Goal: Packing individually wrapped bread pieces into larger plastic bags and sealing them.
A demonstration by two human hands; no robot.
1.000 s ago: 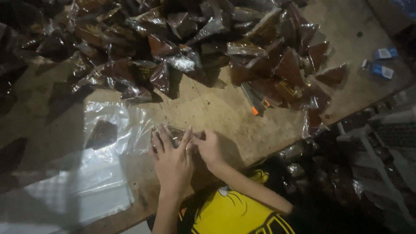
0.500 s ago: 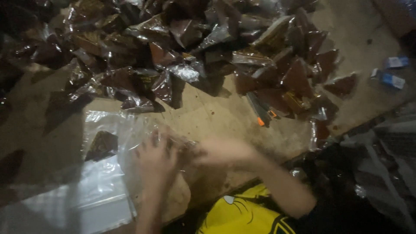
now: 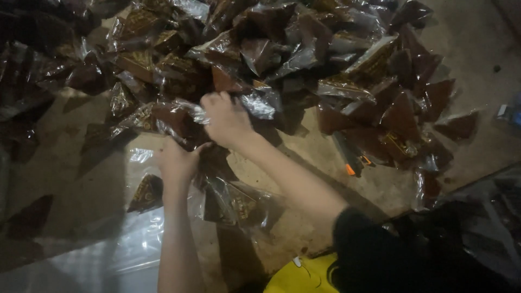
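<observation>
A big heap of brown triangular packets in clear wrap (image 3: 282, 59) covers the far half of the wooden table (image 3: 488, 146). My right hand (image 3: 227, 118) reaches into the near edge of the heap, fingers curled around a crinkled packet (image 3: 179, 116). My left hand (image 3: 176, 161) sits just below it, touching the same bunch of packets from underneath. Two more packets (image 3: 236, 203) lie by my left forearm. A single packet (image 3: 146, 191) rests on a clear plastic sheet (image 3: 119, 244).
An orange-tipped tool (image 3: 351, 161) lies on the table right of my right arm. A small blue and white item (image 3: 507, 113) sits at the far right edge. Dark clutter fills the lower right, beyond the table edge.
Both hands have moved up from the plastic sheet near the front edge to the near side of the heap, and now grip packets there. The camera has also shifted closer.
</observation>
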